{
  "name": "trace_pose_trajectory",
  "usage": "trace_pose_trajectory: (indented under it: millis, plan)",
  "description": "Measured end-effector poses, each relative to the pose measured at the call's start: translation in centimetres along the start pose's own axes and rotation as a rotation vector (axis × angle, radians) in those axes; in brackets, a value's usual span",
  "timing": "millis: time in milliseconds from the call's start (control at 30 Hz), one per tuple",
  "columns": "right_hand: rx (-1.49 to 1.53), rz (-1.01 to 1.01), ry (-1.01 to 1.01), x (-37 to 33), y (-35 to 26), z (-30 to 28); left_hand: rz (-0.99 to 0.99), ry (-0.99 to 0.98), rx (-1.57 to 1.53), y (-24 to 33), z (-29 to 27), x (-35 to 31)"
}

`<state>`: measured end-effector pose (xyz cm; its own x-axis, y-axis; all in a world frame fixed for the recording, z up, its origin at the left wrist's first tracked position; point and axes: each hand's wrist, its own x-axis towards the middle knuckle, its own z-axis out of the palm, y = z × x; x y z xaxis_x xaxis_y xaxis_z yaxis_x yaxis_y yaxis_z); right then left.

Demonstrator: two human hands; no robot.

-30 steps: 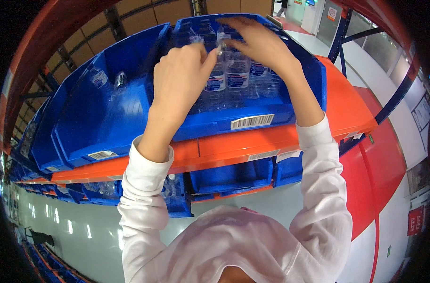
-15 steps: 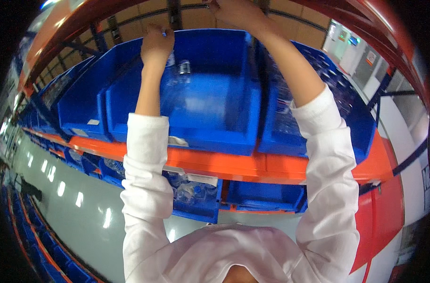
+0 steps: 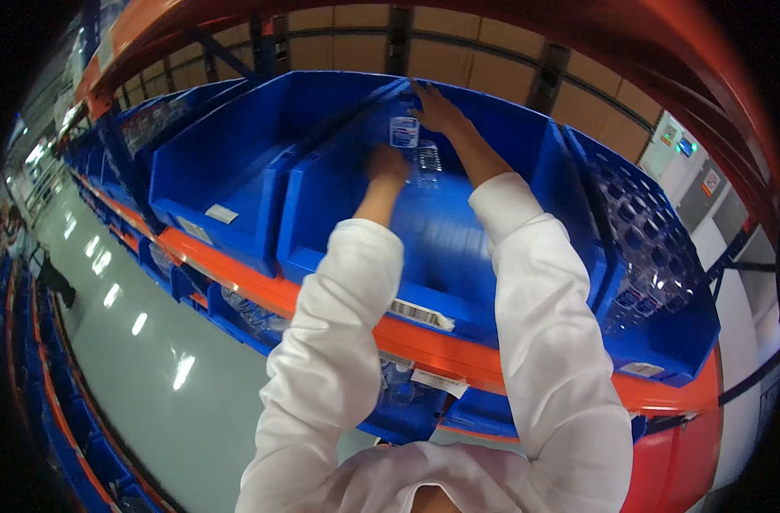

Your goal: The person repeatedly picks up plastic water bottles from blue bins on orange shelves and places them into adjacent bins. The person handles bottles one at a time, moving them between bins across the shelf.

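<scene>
Both my hands reach into a wide blue bin (image 3: 458,299) on the orange shelf. My left hand (image 3: 388,167) is low by the bin's left side, smeared by motion, so its fingers cannot be read. Higher up, near the back corner, is my right hand (image 3: 439,111), with its fingers apart and nothing seen held in them. Beside both hands is a clear plastic bottle with a blue-and-white label (image 3: 404,132); whether either hand touches it is unclear. A second clear, ribbed bottle (image 3: 428,161) lies just right of it.
An orange shelf beam (image 3: 578,26) crosses overhead. A blue bin with many clear bottles (image 3: 650,248) adjoins at right; another blue bin (image 3: 223,175) stands at left. Brown cartons (image 3: 509,73) line the back. More bins sit on the lower shelf, and another person (image 3: 31,252) stands far left.
My view has turned, so the bins appear shifted right. My right hand has come down from above the bin's back edge, and my left hand has moved lower, off that edge.
</scene>
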<state>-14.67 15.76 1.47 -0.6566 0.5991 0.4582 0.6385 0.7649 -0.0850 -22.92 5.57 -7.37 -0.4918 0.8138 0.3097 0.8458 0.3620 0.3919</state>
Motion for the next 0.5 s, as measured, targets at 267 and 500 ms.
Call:
trace_pose_trajectory:
  millis: [267,500]
  plan:
    - [0.17,-0.132,0.075,2.7,0.4,2.7,-0.089,0.003,-0.065,1.6,0.5,-1.6]
    - [-0.115,-0.221,0.33,-0.4,1.6,-10.9,0.111,-0.27,0.178,3.3,3.8,1.8]
